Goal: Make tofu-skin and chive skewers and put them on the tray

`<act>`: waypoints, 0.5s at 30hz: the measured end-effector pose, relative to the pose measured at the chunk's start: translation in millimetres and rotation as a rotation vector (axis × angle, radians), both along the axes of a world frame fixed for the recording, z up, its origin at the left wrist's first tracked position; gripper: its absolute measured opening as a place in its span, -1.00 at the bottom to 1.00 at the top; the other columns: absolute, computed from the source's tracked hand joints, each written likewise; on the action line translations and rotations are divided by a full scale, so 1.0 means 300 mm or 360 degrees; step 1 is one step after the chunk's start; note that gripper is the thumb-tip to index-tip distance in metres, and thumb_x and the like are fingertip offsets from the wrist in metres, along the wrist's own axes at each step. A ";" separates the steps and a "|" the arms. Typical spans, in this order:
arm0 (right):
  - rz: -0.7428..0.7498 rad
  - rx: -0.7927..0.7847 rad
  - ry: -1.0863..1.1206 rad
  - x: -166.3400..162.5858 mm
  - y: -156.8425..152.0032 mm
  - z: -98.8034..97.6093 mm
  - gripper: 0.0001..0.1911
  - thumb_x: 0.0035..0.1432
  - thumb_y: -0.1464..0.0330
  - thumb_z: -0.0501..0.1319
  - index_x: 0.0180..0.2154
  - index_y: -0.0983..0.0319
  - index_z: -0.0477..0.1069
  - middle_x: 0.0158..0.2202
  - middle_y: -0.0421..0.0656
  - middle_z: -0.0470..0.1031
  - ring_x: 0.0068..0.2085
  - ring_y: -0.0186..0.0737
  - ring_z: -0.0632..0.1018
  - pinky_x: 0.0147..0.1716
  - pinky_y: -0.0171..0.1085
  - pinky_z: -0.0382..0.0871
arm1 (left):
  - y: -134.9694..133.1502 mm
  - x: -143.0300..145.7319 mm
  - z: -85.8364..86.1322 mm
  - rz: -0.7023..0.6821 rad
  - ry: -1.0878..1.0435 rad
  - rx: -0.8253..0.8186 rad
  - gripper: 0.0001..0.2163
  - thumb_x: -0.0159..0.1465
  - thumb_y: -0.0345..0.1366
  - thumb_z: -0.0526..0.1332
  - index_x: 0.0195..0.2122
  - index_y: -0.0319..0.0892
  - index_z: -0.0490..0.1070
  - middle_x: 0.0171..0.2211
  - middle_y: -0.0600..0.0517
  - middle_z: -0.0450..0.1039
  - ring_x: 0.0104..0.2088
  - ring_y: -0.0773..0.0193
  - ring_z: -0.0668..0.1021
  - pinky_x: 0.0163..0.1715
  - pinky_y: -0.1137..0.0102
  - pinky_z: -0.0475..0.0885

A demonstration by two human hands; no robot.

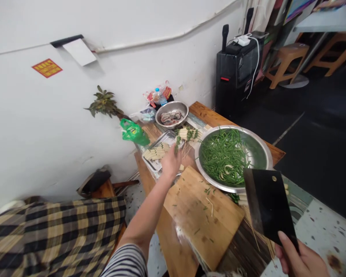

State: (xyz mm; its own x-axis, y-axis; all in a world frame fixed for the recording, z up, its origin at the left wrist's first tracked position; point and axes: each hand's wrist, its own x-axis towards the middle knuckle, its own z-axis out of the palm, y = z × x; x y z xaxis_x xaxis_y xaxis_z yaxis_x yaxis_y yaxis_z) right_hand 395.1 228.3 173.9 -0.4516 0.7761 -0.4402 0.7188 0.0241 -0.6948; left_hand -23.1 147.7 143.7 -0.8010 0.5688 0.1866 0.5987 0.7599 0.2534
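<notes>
Fingers closed, my left hand [170, 163] reaches over the edge of a metal tray [153, 166]. A small bundle of greens [177, 143] sticks up from its fingertips. Pale rolls with green ends [156, 152] lie in the tray, and more rolls [187, 134] on thin sticks rest beyond it. At the lower right, my right hand [302, 258] grips a dark cleaver [269, 204] by its handle, blade raised. Between the hands lies a wooden cutting board [202, 215] with scattered green bits and a pale strip.
A large steel bowl [261, 154] of cut green stalks [223, 154] stands behind the board. Farther back are a smaller bowl of meat-like pieces [172, 117] and a green plastic bag [134, 132]. Skewered rolls [242, 199] lie partly under the cleaver. A black speaker [236, 73] stands by the wall.
</notes>
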 end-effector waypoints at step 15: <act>0.1550 0.0839 0.0034 -0.130 0.072 -0.149 -0.44 0.38 0.16 -0.23 -0.47 0.22 0.36 -0.55 -0.07 0.51 -0.49 -0.16 0.56 -0.47 -0.27 0.33 | -0.563 0.565 -0.393 -0.1497 -0.0076 -0.0563 -0.62 0.40 -0.34 -0.06 0.23 -0.07 0.18 -0.25 -0.08 0.44 -0.24 0.20 0.46 -0.15 0.25 0.34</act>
